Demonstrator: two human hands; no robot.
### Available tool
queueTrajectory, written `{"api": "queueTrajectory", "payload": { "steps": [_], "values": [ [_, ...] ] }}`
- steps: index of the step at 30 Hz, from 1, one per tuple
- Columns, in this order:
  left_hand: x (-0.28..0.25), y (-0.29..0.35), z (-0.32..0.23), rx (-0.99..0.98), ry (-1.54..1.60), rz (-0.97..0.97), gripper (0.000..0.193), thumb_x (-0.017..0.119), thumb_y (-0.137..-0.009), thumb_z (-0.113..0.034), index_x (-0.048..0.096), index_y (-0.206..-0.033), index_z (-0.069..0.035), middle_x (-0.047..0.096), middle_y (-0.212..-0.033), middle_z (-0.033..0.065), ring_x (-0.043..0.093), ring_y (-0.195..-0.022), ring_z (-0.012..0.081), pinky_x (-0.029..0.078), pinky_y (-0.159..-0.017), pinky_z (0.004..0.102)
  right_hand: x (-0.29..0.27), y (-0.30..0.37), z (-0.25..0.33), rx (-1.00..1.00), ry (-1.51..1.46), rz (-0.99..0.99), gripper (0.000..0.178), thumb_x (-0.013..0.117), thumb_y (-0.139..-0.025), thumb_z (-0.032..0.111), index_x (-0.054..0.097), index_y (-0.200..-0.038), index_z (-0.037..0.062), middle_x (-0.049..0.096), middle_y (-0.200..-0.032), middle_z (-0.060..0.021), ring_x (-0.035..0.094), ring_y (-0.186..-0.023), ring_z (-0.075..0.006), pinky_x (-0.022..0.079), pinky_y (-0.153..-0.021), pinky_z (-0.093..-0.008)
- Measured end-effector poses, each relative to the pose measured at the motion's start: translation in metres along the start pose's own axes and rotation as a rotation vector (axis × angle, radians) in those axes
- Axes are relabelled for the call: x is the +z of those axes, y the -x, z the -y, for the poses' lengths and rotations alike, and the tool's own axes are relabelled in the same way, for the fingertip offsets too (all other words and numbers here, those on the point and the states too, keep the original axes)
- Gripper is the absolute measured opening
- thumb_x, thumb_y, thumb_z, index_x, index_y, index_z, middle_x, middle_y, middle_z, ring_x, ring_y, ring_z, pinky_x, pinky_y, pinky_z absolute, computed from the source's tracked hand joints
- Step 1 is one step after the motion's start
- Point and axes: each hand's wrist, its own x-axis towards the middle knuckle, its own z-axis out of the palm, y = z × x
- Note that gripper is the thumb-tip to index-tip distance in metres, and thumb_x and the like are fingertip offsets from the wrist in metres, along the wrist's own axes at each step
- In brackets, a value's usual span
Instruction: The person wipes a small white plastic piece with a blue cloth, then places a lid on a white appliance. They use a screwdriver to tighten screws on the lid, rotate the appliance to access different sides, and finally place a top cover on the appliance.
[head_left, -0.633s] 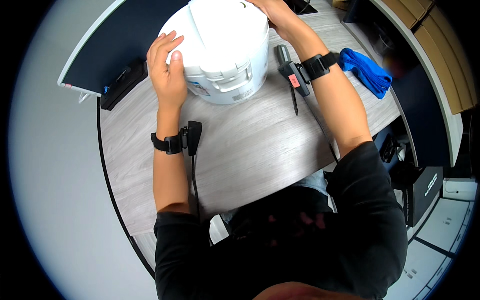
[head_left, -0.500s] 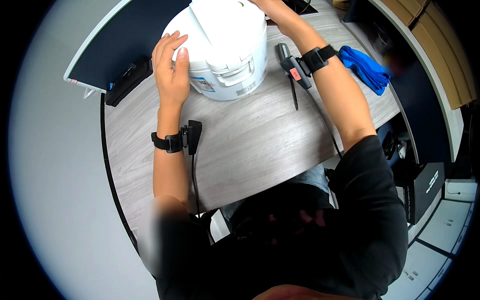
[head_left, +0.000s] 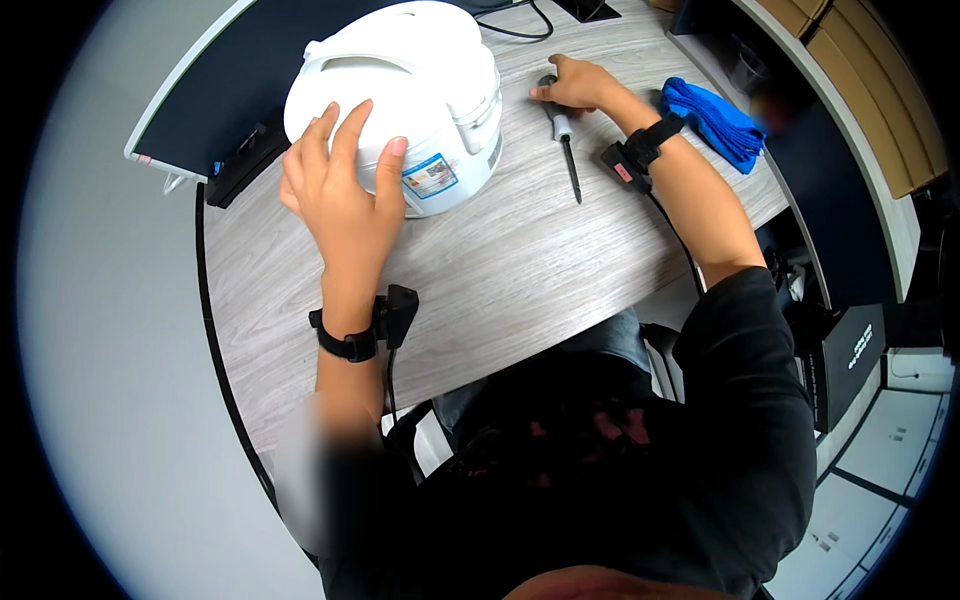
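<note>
A white rice cooker (head_left: 440, 75) with a rounded lid and a blue-edged label on its side stands at the far left of the table. My left hand (head_left: 340, 190) rests on its near left side, fingers spread over the lid's edge. To the right of the cooker lies a screwdriver (head_left: 562, 128) with a grey and dark handle, its dark shaft pointing towards me. My right hand (head_left: 580, 84) is at the handle's far end, thumb and index finger apart on either side of it. The other right fingers are partly hidden.
A folded blue cloth (head_left: 715, 125) lies right of my right wrist. A black cable (head_left: 525, 35) runs behind the cooker. At the back left, a long black object (head_left: 248, 165) sits against the dark partition (head_left: 205, 105). Straps with small corded devices are on both wrists.
The rice cooker has turned and shifted left, with my left hand moving towards me on it. My right hand has left the cooker's far side and come to the screwdriver handle.
</note>
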Motion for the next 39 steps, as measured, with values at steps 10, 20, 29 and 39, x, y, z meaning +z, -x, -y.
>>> {"api": "queueTrajectory", "payload": {
  "steps": [10,20,29,39],
  "values": [
    [0.002,-0.002,-0.026,0.047,-0.011,-0.102,0.03,0.075,-0.082,-0.026,0.073,-0.109,-0.011,0.062,-0.124,0.011,0.046,-0.124,0.0284,0.02,-0.098,0.0477,-0.006,0.006,-0.012,0.021,-0.447,0.053,0.072,0.08,-0.075,0.018,0.048,-0.136,-0.0004,0.069,-0.082,-0.0129,0.065,-0.056,-0.017,0.056,-0.05,-0.027],
    [0.056,-0.002,-0.089,0.362,0.618,-0.015,0.012,0.074,-0.074,-0.001,0.071,-0.083,-0.009,0.068,-0.08,0.0043,0.063,-0.077,0.0211,0.043,-0.07,0.0303,-0.057,0.105,-0.097,-0.047,-1.058,-0.273,0.045,0.079,-0.082,0.018,0.056,-0.117,0.001,0.067,-0.084,-0.0095,0.067,-0.059,-0.0172,0.055,-0.052,-0.0258],
    [0.157,-0.018,-0.157,0.182,0.704,0.671,0.017,0.072,-0.084,-0.013,0.073,-0.098,-0.005,0.071,-0.082,0.0087,0.066,-0.073,0.0206,0.052,-0.069,0.0316,-0.042,0.173,-0.17,0.119,-1.011,-0.506,0.051,0.081,-0.08,0.022,0.055,-0.117,-0.002,0.065,-0.085,-0.0123,0.069,-0.063,-0.0187,0.06,-0.062,-0.0278],
    [0.221,-0.018,-0.234,0.227,0.499,0.906,0.023,0.076,-0.083,-0.024,0.075,-0.104,-0.013,0.072,-0.081,0.0049,0.068,-0.076,0.0241,0.054,-0.072,0.0379,-0.035,0.207,-0.202,0.225,-1.011,-0.575,0.045,0.075,-0.088,0.026,0.057,-0.119,-0.0004,0.065,-0.082,-0.0091,0.069,-0.06,-0.0155,0.061,-0.063,-0.0249]
  ]
}}
